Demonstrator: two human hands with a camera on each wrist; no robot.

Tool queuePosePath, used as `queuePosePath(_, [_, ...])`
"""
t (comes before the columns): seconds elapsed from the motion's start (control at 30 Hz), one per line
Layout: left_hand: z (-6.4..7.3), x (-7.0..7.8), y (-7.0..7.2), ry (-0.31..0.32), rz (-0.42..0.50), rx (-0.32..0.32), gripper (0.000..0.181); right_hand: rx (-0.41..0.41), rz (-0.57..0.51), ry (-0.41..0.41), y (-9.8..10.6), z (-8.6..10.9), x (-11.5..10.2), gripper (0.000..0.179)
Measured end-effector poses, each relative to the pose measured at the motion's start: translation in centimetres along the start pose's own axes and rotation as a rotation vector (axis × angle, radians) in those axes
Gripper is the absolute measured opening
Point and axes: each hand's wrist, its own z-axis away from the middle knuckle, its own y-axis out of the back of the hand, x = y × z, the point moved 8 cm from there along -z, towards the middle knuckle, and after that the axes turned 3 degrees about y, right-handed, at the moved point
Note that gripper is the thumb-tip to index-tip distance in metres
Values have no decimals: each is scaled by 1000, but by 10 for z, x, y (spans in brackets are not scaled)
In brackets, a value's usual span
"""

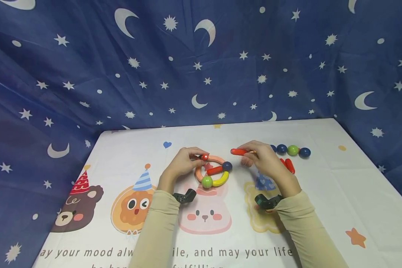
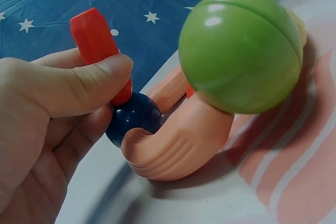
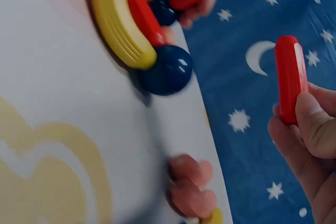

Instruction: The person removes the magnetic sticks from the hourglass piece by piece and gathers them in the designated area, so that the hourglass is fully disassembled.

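Observation:
My left hand point(image 1: 184, 162) pinches a red rod point(image 2: 94, 35) between thumb and fingers. The rod stands up from a dark blue ball point(image 2: 134, 119) in a ring of curved toy pieces. That ring has salmon curved rods point(image 1: 216, 159), a green ball point(image 1: 207, 181), a yellow curved rod point(image 1: 221, 179) and another blue ball point(image 1: 227, 166) on its right. Across its inside lies a straight red rod point(image 1: 215, 170), one end at the right-hand blue ball. Right of the ring, my right hand point(image 1: 261, 158) holds up another red rod point(image 3: 291, 80), its free end pointing toward the ring.
Behind my right hand, a green ball point(image 1: 293, 150) and several blue balls point(image 1: 304, 152) lie in a row. Loose red rods point(image 1: 289, 166) lie in front of them. Salmon pieces point(image 3: 191, 182) sit by my right hand. A starry blue curtain point(image 1: 201, 74) borders the table.

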Motion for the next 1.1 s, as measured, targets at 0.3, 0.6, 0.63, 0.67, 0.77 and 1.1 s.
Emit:
queuePosePath(0.3, [2,1,-2,4,2,4,29,102,-63,-161,33,12,36,35])
queuePosePath(0.6, [2,1,-1,-9,5,11,30,244,-43,-265,86,38,74,41])
queuePosePath(0.63, [2,1,-1,-10,7,10,30,257,-30,-291,93,43,79,40])
queuePosePath(0.67, [1,1,-1,-10,7,10,30,268,-17,-317,99,48,84,40])
queuePosePath(0.77, [0,2,-1,-18,9,4,29,271,2,-392,113,65,101,44])
queuePosePath(1.1, [0,2,-1,-14,22,-6,29,-89,-8,-597,98,93,156,64])
